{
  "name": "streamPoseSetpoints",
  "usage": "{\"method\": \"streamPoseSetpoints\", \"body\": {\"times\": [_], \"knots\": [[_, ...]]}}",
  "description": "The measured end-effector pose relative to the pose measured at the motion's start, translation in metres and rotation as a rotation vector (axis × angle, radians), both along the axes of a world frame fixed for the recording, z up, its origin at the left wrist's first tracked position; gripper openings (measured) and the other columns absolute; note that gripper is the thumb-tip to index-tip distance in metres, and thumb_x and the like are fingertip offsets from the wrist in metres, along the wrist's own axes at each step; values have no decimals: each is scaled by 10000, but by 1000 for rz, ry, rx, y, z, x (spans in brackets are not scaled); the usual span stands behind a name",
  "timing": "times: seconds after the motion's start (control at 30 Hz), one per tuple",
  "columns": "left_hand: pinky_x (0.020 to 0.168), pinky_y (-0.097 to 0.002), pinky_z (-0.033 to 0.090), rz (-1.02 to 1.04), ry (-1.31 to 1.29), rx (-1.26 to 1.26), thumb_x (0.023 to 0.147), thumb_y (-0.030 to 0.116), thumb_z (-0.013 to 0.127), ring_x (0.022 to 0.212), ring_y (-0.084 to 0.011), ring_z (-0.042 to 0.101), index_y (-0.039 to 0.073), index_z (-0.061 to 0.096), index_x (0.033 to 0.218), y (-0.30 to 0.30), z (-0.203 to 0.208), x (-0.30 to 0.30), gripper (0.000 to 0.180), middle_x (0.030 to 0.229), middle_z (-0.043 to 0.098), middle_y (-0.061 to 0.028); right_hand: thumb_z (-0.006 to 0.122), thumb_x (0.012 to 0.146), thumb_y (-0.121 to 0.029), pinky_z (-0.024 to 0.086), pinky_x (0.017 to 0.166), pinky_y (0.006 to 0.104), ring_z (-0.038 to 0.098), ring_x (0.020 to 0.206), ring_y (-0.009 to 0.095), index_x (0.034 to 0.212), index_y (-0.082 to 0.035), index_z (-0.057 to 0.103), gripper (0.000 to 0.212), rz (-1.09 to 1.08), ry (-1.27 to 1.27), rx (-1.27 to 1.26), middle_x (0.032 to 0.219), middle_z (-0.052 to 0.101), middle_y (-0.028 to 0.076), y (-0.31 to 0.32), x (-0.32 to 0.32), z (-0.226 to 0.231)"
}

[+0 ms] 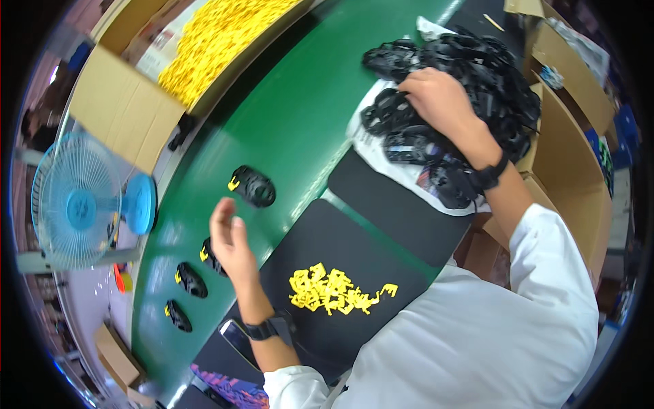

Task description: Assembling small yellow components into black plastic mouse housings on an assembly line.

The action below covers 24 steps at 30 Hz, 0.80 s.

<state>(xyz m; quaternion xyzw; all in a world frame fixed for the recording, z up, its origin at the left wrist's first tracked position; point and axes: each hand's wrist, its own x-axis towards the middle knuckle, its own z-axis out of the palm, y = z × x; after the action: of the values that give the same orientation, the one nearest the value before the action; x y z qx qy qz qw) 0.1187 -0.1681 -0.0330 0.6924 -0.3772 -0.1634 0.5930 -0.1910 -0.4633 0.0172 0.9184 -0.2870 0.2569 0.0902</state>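
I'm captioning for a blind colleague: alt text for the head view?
A person's right hand touches a heap of black parts; the left hand hovers over a green worktable, near four black pieces with yellow clips. Yellow pieces lie on a black mat.

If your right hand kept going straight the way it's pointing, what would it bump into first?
Probably the black parts just past its fingertips: the right hand already looks right up against the pile, though from above I can't tell how high it is.
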Motion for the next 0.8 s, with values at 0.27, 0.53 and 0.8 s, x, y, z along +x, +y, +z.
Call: {"method": "streamPoseSetpoints", "body": {"times": [0.27,0.53,0.8], "knots": [[1094,-468,386,-236,698,-205,796,681,658,1348,-395,420,53,22,1557,58,22,-125,1174,1482,352,-271,695,716,-127,521,597,312,608,740,185,796,-116,659,88,619,-358,169,802,613,9,182,61,34],[910,-416,531,58,747,-489,820,797,483,1048,-301,619,62,117,1544,146,-12,-129,1094,1177,576,-205,705,766,-127,564,665,313,673,852,168,945,-118,677,181,1057,-151,774,1020,671,-11,220,82,-35],[875,-421,556,118,841,-468,818,795,485,967,-301,663,-18,216,1502,170,-30,-133,1096,1123,617,-230,621,787,-131,550,712,320,663,804,197,1004,-113,673,224,936,280,477,941,684,10,222,111,-69]]}}
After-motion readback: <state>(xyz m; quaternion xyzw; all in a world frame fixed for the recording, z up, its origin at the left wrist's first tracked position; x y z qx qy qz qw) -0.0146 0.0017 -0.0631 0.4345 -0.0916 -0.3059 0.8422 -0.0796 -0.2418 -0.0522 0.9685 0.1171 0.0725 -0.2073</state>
